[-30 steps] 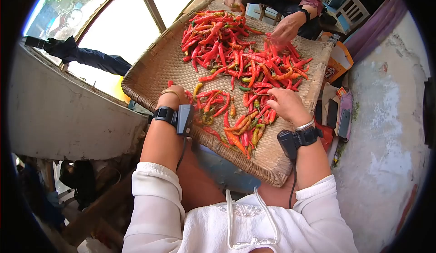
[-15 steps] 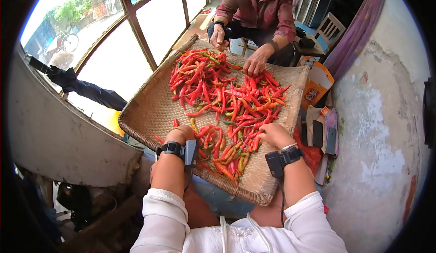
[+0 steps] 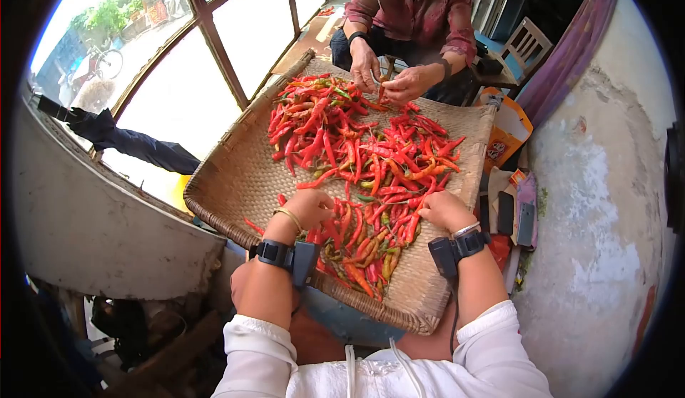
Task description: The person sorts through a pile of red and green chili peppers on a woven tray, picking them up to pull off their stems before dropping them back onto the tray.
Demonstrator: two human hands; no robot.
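Red chili peppers [image 3: 399,155], some green or yellowish, lie heaped in a shallow woven basket tray [image 3: 228,177]. My left hand [image 3: 311,208] is at the near left of the chilies with fingers curled; what they pinch, if anything, is hidden. At the right side of the pile, my right hand [image 3: 444,211] bends its fingers down onto the chilies, its fingertips partly hidden. Both wrists carry black strapped devices. Across the tray, a co-worker's two hands [image 3: 389,84] meet above the far edge around a thin chili.
A folded dark umbrella [image 3: 146,144] lies on the ledge at left, beside the windows. To the right stand an orange paper bag [image 3: 508,128] and two phones [image 3: 505,212] next to the worn wall [image 3: 592,219]. A wooden chair [image 3: 524,44] is behind.
My left hand has moved right and slightly up over the chilies. My right hand has shifted slightly right. The co-worker's hands have come together, one lifting away from the pile.
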